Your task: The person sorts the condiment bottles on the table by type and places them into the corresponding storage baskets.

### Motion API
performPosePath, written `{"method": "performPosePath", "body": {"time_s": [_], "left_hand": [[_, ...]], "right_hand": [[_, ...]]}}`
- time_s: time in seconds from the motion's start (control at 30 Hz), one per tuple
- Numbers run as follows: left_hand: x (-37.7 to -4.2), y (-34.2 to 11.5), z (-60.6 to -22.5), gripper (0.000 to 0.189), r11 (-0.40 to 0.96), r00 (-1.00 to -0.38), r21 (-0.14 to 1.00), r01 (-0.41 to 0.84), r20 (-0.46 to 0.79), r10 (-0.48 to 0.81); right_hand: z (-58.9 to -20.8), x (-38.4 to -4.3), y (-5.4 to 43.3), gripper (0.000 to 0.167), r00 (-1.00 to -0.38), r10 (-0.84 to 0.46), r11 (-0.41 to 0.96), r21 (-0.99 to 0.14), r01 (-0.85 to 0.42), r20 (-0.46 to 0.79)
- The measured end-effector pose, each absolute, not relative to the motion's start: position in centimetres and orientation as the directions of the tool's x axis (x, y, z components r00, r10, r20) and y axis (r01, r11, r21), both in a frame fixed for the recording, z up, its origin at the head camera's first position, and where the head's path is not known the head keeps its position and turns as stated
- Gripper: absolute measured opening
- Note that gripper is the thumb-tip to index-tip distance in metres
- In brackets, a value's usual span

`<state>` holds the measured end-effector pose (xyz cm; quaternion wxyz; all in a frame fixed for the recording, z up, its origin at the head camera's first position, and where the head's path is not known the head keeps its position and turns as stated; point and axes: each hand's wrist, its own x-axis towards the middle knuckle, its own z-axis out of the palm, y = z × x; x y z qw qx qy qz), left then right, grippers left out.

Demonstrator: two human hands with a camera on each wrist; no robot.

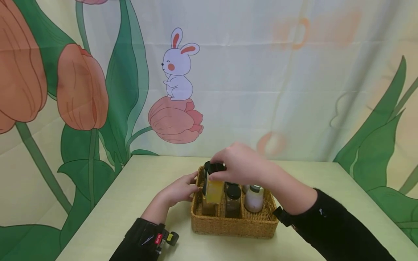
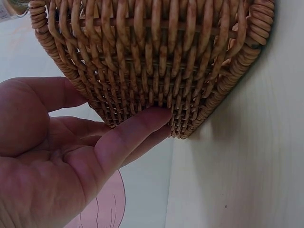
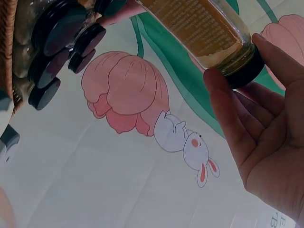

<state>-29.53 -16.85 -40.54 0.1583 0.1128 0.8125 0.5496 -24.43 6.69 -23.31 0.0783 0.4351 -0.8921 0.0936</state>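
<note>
My right hand (image 1: 243, 165) grips a glass spice jar (image 1: 214, 192) by its black lid, above the left part of the wicker basket (image 1: 233, 226). Yellow-brown powder and a printed label show through the glass of the tilted jar (image 3: 204, 28) in the right wrist view. Fingers and thumb of the right hand (image 3: 270, 128) pinch the lid from both sides. At the basket's left end, my left hand (image 1: 177, 190) touches the woven side. Seen from the left wrist, its fairly straight fingers (image 2: 135, 130) lie against the wicker near the rim.
In the basket stand several other jars, among them a dark-lidded jar (image 1: 233, 203) in the middle and a jar with white contents (image 1: 254, 201) at the right. The basket rests on a pale table (image 1: 143, 181). Behind hangs a curtain (image 1: 235, 90) printed with tulips and a rabbit.
</note>
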Motion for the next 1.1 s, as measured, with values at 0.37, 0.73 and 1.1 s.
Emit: {"method": "performPosePath", "body": {"time_s": [0.37, 0.73, 1.1], "left_hand": [[-29.7, -17.0, -40.6, 0.066, 0.371, -0.914, 0.929, 0.014, -0.139, 0.382], [-29.6, -17.0, -40.4, 0.065, 0.357, -0.904, 0.934, 0.027, -0.13, 0.408], [-29.5, -17.0, -40.3, 0.065, 0.368, -0.906, 0.929, 0.026, -0.134, 0.403]], "right_hand": [[-24.9, -23.8, 5.4, 0.029, -0.577, -0.784, 0.579, -0.067, -0.813, 0.229], [-26.6, -23.5, 4.3, 0.03, -0.639, -0.752, 0.631, -0.106, -0.769, 0.161], [-28.3, -23.7, 3.7, 0.03, -0.651, -0.748, 0.65, -0.054, -0.758, 0.131]]}}
